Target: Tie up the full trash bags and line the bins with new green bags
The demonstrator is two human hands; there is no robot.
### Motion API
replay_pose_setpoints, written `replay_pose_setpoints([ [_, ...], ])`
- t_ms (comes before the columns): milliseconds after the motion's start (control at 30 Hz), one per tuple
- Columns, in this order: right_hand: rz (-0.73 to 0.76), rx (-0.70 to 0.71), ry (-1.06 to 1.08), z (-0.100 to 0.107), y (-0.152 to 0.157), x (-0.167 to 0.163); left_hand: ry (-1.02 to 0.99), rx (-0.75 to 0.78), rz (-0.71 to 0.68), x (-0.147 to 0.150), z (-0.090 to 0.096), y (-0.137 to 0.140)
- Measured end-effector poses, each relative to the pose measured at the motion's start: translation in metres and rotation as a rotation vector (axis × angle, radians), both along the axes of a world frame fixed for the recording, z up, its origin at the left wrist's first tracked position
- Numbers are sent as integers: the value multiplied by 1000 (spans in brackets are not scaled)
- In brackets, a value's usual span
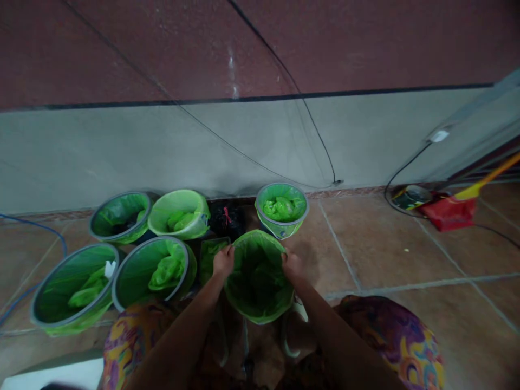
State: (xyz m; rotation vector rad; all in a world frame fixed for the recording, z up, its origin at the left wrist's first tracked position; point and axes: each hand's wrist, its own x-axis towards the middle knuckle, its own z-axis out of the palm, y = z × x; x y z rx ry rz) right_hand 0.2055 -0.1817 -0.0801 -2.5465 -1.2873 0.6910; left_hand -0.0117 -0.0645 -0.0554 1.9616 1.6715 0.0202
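Note:
Between my knees stands a bin lined with a green plastic bag (260,309), its mouth wide and its inside dark. My left hand (223,261) is closed on the bag's edge at the left side of the rim. On the opposite side my right hand (292,265) grips the same edge with bent fingers. A smaller square container with green lining (209,252) is just beside my left hand. Behind the bin, near the wall, is a round lined bucket (282,208) with crumpled green plastic inside.
More lined bins stand left: a grey-rimmed bin (116,271), a front-left bin (34,303) and a pale green bin (152,216). A black bag (225,219) leans by the wall. Right are a red dustpan (450,213), a yellow handle (491,176) and a black cable (400,170).

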Motion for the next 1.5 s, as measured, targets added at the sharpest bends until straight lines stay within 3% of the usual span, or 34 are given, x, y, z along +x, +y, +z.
replay_pose_setpoints([
  [167, -10, -151, 34, 0, 0, -5, 192, 28, -167, -4, -4, -14],
  [267, 2, -107, 6, 6, 0, -3, 230, 75, -248, -7, 6, -20],
  [333, -7, -1, -37, 13, 4, 3, 184, 146, -222, -7, 14, -20],
  [433, -56, 166, -57, 27, 24, 17, 36, 207, -77, -1, 27, -3],
  [533, -46, 198, -25, 35, 56, 30, -94, 157, -39, 14, 31, 29],
  [700, 191, 85, 175, 28, 89, 27, -3, -78, -198, 40, 20, 65],
  [900, 432, -75, 58, 15, 83, 8, -16, -47, -385, 49, 1, 48],
  [1000, 458, -156, -32, 14, 81, 2, 38, 44, -474, 46, -4, 38],
  [1200, 440, -223, -97, 20, 81, -1, 157, 77, -466, 48, -6, 32],
  [1500, 429, -232, -43, 36, 78, 2, 328, -29, -375, 32, 16, 33],
])
